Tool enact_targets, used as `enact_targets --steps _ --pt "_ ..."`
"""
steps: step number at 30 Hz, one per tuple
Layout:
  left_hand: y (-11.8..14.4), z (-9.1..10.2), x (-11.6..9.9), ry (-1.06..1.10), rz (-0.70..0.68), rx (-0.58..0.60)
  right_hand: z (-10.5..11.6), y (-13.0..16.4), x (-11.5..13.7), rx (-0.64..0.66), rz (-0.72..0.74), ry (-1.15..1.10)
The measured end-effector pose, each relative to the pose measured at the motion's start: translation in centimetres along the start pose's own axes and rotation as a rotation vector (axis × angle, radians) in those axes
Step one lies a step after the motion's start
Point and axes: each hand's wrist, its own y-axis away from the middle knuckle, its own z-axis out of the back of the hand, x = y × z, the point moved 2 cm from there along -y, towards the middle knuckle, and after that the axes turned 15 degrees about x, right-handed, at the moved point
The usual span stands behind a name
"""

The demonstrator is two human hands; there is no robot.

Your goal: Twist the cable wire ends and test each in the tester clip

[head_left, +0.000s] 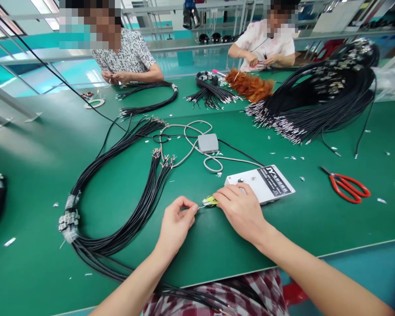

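Note:
Between the thumb and fingers of my left hand (pixel 177 221) is pinched a thin, pale wire (pixel 201 207). It runs to the right, up to a small yellow-green clip (pixel 210 201). My right hand (pixel 242 213) is closed over the clip's right side, its curled fingers in front of a white metal box (pixel 276 184) with a black label. The hand hides the box's near left part. Left of my hands curves a bundle of black cables (pixel 118 241) with stripped, coloured wire ends (pixel 164 159) and a taped band of metal connectors (pixel 69 219).
Red-handled scissors (pixel 349 186) lie to the right. Behind the box sit a grey pedal-like block (pixel 208 143) and its looped cord. A large cable pile (pixel 322 96) and an orange-brown fluffy duster (pixel 250 85) are farther back. Two people (pixel 125 57) work across the green table (pixel 303 228).

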Motion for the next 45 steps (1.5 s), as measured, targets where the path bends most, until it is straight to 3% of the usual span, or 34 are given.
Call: enact_targets --steps 8,20,45 --pt "-1.0 -0.2 0.7 -0.057 -0.002 -0.011 0.5 -1.0 -0.7 0.058 0.064 -0.018" --pt "-2.3 -0.3 1.2 -0.147 -0.013 -0.012 0.8 -1.1 -0.7 0.107 0.032 -0.045" --pt "-1.9 -0.7 1.0 -0.12 -0.056 0.002 0.8 -1.2 -0.7 0.131 0.011 -0.099"
